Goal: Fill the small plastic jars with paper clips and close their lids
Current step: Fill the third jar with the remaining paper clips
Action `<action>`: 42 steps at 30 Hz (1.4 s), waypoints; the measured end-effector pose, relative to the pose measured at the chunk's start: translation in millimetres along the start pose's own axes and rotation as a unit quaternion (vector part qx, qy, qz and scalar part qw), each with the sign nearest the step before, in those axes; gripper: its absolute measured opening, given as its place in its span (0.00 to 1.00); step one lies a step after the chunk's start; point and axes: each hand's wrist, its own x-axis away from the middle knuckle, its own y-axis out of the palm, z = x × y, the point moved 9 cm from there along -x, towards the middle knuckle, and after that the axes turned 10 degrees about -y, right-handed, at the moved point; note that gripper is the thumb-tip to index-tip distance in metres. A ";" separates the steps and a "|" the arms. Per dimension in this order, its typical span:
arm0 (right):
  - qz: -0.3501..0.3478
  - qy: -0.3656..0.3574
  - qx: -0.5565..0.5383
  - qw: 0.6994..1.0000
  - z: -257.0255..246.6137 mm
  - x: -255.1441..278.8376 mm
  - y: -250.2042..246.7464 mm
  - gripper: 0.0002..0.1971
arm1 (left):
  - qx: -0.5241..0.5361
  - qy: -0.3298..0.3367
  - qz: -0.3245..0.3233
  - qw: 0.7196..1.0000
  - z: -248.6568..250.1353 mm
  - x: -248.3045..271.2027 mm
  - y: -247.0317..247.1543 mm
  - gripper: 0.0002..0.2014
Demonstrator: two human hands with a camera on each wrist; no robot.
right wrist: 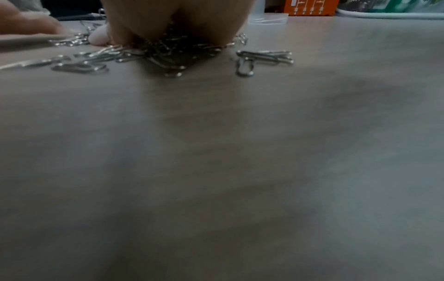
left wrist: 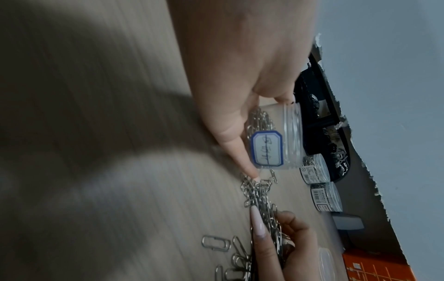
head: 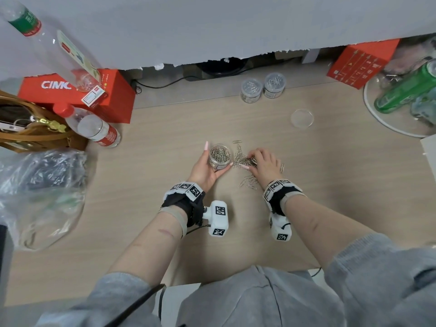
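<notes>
My left hand [head: 207, 165] grips a small clear open jar [head: 220, 156] partly filled with silver paper clips; its white label [left wrist: 267, 148] with a blue border faces the left wrist camera. Just right of it a heap of loose paper clips [head: 243, 159] lies on the wooden table. My right hand [head: 262, 162] rests on that heap with its fingers curled round a bunch of clips [right wrist: 168, 49]. A loose clear lid [head: 302, 119] lies farther back on the right. Two closed jars full of clips [head: 263, 87] stand behind it.
Red boxes [head: 94, 95] [head: 361, 60], plastic bottles [head: 94, 128], a brown bag [head: 28, 128] and a crumpled plastic bag [head: 40, 194] crowd the left side. A white tray [head: 387, 123] with a green can stands at the right. More stray clips [head: 247, 182] lie near my right wrist.
</notes>
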 end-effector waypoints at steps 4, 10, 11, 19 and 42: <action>-0.003 -0.015 0.007 1.000 -2.0 -3.2 -2.7 0.17 | -0.012 -0.001 -0.023 1.000 -2.1 3.4 10.8 0.15; -0.019 -0.034 0.010 0.999 -4.9 -9.2 -5.1 0.17 | -0.008 -0.003 0.002 1.000 -2.8 5.0 9.5 0.15; -0.021 -0.036 0.006 0.999 -5.6 -10.1 -6.1 0.17 | -0.006 -0.003 -0.002 1.000 -3.3 5.7 11.2 0.15; -0.089 -0.059 -0.077 0.991 -12.3 -20.1 -10.4 0.10 | 0.006 -0.015 -0.011 1.000 -8.2 11.6 18.2 0.09; -0.158 -0.194 0.010 0.968 -93.0 -37.5 -53.6 0.10 | -0.056 -0.040 -0.050 0.996 -9.5 4.8 54.0 0.17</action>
